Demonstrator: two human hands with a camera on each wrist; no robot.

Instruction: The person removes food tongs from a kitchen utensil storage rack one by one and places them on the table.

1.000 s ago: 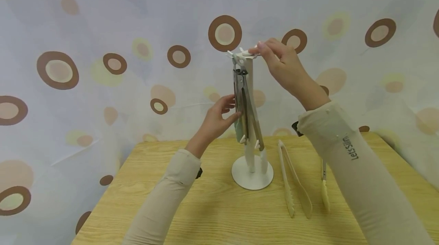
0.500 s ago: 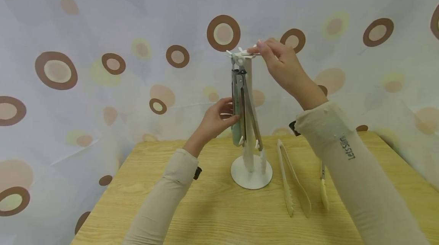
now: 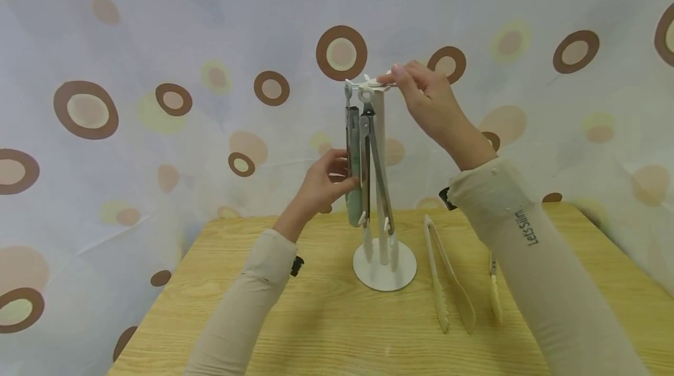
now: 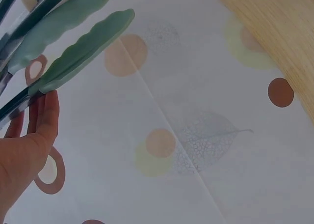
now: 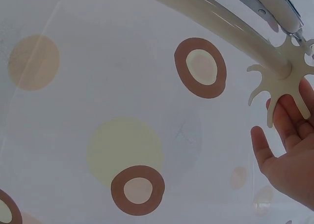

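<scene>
A white rack [image 3: 381, 130] with a round base and a ring of hooks stands on the table. Tongs with green tips [image 3: 355, 212] hang from a hook on its left side. My left hand [image 3: 326, 183] holds them, thumb in front and fingers behind; in the left wrist view its fingertips touch one metal arm just by the green tip [image 4: 86, 47]. Beside them hang metal tongs with white tips [image 3: 375, 171], spread in a narrow V. My right hand [image 3: 432, 101] rests its fingers on the hooked top [image 5: 282, 81]; the right wrist view shows its thumb standing apart.
On the wooden table [image 3: 316, 317], right of the rack, lie beige tongs [image 3: 437, 282] spread in a V. Farther right are tongs with yellowish tips [image 3: 495, 300], partly hidden by my right sleeve. A patterned curtain [image 3: 158, 25] hangs behind the table.
The green-tipped tongs have shifted slightly left with my left hand, away from the pole. The white-tipped tongs have swung left as well. My right hand stays at the rack's top.
</scene>
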